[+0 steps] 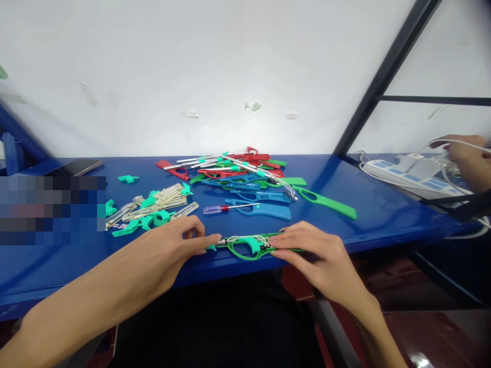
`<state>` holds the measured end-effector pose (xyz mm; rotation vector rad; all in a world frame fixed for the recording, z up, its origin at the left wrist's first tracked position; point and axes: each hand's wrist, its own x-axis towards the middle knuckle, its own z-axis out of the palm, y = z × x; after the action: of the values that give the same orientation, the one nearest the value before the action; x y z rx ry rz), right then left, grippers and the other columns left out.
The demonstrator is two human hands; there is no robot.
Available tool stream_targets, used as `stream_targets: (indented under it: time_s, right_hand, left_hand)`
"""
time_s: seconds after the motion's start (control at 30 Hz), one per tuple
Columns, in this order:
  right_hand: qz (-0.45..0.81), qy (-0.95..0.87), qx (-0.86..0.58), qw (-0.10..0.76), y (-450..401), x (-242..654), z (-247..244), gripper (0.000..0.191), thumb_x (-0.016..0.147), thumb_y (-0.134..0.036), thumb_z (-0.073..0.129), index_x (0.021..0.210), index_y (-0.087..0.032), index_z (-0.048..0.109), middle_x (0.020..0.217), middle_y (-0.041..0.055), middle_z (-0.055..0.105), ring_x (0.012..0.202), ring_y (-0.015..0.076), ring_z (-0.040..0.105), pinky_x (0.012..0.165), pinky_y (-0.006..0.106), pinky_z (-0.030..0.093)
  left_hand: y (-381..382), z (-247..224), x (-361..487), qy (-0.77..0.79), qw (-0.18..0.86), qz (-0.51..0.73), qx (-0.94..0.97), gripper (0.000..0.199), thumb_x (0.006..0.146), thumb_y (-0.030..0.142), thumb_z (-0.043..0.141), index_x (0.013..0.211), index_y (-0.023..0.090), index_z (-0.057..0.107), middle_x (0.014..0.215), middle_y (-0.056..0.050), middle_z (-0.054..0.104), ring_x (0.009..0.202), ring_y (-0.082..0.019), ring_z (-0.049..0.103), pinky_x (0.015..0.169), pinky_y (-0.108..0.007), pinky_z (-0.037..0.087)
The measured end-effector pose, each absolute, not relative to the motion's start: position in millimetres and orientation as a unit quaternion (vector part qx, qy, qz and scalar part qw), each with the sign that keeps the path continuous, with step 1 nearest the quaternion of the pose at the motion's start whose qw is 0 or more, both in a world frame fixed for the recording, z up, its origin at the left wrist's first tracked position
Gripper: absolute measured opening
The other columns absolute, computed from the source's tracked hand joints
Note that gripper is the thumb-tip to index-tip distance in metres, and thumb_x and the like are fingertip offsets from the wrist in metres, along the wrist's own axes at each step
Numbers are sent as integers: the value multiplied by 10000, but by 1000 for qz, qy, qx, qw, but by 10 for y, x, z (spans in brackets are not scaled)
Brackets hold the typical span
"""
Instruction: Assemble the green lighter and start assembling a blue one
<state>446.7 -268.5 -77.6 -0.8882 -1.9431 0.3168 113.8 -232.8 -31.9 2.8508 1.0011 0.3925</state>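
Note:
A green utility lighter's housing half (245, 257) lies lengthwise at the table's front edge, its inside facing up. A teal trigger (253, 245) and thin white wires (245, 237) sit in it. My left hand (192, 237) pinches the metal tube end of this lighter between thumb and fingers. Over its handle end my right hand (310, 250) is closed, fingers pressed on the housing, covering most of the handle. A screwdriver (220, 208) with a clear purple and red handle lies just beyond, its shaft across a blue housing half (272, 210).
Loose teal triggers (140, 223) and clear fuel tanks (169, 197) are heaped at left. Red, blue and green housings with metal tubes (215, 161) pile up at the back. Another person's hand (466, 153) is at right near a white device (414, 176). A phone (82, 166) lies far left.

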Motion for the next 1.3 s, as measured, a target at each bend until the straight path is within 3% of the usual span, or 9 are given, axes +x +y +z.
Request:
stream_targets:
  time_s: [0.2, 0.33, 0.47, 0.67, 0.93, 1.3]
  right_hand:
    - [133, -794, -360, 471, -2672, 4474, -797, 230, 968, -155, 815, 1141, -305, 841, 1063, -19, 879, 989, 228, 769, 930, 377, 625]
    - [136, -791, -379, 460, -2713, 4465, -741, 230, 978, -197, 818, 1178, -310, 811, 1121, -10, 861, 1053, 223, 759, 951, 364, 614]
    - [77, -800, -417, 424, -2787, 4321, -585, 336, 994, -318, 810, 1324, -305, 746, 1384, 49, 758, 1269, 271, 674, 1102, 453, 554]
    - [-15, -861, -393, 324, -2671, 3966, -468, 325, 1060, -388, 707, 1346, -237, 743, 1476, 94, 694, 1422, 329, 545, 1215, 579, 468]
    - [-18, -863, -373, 341, -2556, 3921, -597, 247, 1096, -311, 650, 1288, -255, 795, 1445, 89, 715, 1347, 296, 604, 1147, 536, 530]
    - [0, -863, -349, 365, -2544, 3923, -675, 237, 1101, -261, 643, 1288, -234, 786, 1443, 68, 726, 1303, 272, 613, 1118, 497, 526]
  left_hand:
    - [-2288, -371, 1111, 325, 30, 118, 938, 660, 965, -40, 376, 1387, 362, 688, 1095, -18, 639, 865, -161, 609, 780, -261, 472]
    - [-2315, -331, 1151, 317, 31, 141, 937, 617, 981, -40, 363, 1305, 333, 731, 1070, -20, 643, 821, -147, 603, 746, -249, 461]
    - [-2313, -344, 1170, 314, 42, 133, 939, 604, 942, -44, 408, 1301, 324, 725, 1087, -28, 654, 867, -168, 640, 779, -270, 490]
    - [-2276, -455, 1113, 325, 36, 110, 938, 714, 911, -81, 409, 1420, 367, 635, 1177, -25, 644, 953, -184, 658, 855, -301, 491]
    - [-2317, -375, 1153, 319, 18, 119, 940, 719, 907, -97, 407, 1422, 357, 618, 1138, -24, 636, 887, -193, 650, 754, -306, 454]
    - [-2323, -390, 1191, 304, 24, 127, 944, 623, 1009, -13, 417, 1473, 355, 610, 1159, -48, 660, 888, -186, 663, 788, -282, 506]
